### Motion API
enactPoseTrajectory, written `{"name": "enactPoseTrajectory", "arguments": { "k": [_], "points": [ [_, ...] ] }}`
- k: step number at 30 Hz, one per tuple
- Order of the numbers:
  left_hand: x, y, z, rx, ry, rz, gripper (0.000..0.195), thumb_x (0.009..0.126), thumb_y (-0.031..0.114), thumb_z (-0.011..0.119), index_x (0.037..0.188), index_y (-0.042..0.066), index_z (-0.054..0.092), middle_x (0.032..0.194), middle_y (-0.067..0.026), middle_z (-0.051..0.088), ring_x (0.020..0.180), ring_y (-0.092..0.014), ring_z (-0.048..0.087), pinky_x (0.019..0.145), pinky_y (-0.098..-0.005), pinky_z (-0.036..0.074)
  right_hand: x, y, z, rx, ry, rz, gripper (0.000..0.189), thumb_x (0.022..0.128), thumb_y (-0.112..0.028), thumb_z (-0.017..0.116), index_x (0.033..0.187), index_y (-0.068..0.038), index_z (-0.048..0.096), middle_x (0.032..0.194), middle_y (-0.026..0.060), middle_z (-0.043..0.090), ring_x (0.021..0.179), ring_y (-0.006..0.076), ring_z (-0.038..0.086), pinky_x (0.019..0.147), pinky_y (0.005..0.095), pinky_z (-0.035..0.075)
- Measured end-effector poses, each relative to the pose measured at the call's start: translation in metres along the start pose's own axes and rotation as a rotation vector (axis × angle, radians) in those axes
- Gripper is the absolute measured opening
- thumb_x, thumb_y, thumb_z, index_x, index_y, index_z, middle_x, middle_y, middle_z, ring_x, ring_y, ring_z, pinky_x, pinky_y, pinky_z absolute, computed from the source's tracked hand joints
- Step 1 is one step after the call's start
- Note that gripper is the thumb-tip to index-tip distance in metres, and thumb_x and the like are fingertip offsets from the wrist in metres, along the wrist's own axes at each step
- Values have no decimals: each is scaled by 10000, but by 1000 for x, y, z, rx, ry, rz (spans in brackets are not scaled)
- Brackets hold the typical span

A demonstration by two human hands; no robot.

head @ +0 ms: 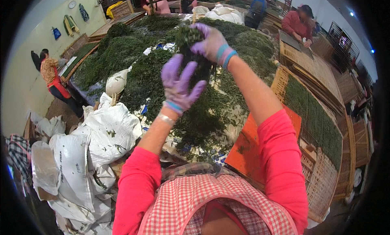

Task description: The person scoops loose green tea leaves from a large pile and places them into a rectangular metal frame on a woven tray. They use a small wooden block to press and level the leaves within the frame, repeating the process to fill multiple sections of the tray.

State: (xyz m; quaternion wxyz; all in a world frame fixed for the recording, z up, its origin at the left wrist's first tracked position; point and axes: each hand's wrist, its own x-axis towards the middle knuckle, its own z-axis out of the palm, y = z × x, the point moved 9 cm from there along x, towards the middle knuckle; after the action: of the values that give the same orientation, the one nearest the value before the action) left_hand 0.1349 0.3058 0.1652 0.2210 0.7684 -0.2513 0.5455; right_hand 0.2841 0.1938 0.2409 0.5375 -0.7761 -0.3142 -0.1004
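My right hand [211, 44], in a thin purple glove with a blue cuff, grips a clump of dark green plant strands [189, 38] from its right side. Strands hang below it, blurred. Lower and to the left, my left hand [181, 82], gloved the same way, has its fingers spread beside the hanging strands; whether it touches them is hard to see. Under both hands a wide heap of the same green strands [140, 73] covers the table, with pale and blue sheeting [219, 157] showing through near my waist.
White sacks [106, 131] are piled at my left, and a tied white bag [116, 82] rests against the heap. At my right are an orange board [256, 146] and a woven rack [313, 119] spread with green strands. Several people work around the room.
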Motion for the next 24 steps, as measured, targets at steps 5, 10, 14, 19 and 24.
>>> {"name": "enactPoseTrajectory", "arguments": {
  "k": [5,10,14,19,24],
  "points": [
    [-86,11,91,4,-641,-205,454,969,376,489,1299,80,589,1346,-234,545,1248,-436,474,1097,-511,339,10,-70,-58,-195,203,-11,618,663,-210,770,1262,-139,634,972,125,724,895,212,685,864,311,527],
    [-182,-18,52,-318,-968,-590,448,927,457,577,1133,82,711,1337,-166,582,1346,-368,435,1122,-432,348,-4,-91,-75,-384,202,-23,604,658,-178,773,1240,-95,635,976,96,715,879,186,668,842,304,523],
    [-85,-65,2,-540,-279,-782,673,857,380,732,1406,86,478,1464,-219,440,1368,-334,421,1136,-404,345,-4,-69,-49,-161,42,-32,580,670,-141,767,1231,-92,627,835,25,659,755,121,596,749,281,509],
    [-28,-68,45,-1003,-72,-830,929,844,480,738,1510,36,266,1520,-184,369,1339,-290,442,1122,-377,346,-1,-18,0,118,-37,21,692,705,-138,776,1350,-109,529,987,71,670,876,135,600,823,292,506],
    [-219,17,115,-1304,-558,-1851,364,969,425,592,858,78,610,655,-31,599,454,-125,464,413,-276,354,-79,122,69,-805,-405,325,827,856,-494,656,1507,-112,316,1409,256,470,1257,399,502,1077,440,411]
  ]
}}
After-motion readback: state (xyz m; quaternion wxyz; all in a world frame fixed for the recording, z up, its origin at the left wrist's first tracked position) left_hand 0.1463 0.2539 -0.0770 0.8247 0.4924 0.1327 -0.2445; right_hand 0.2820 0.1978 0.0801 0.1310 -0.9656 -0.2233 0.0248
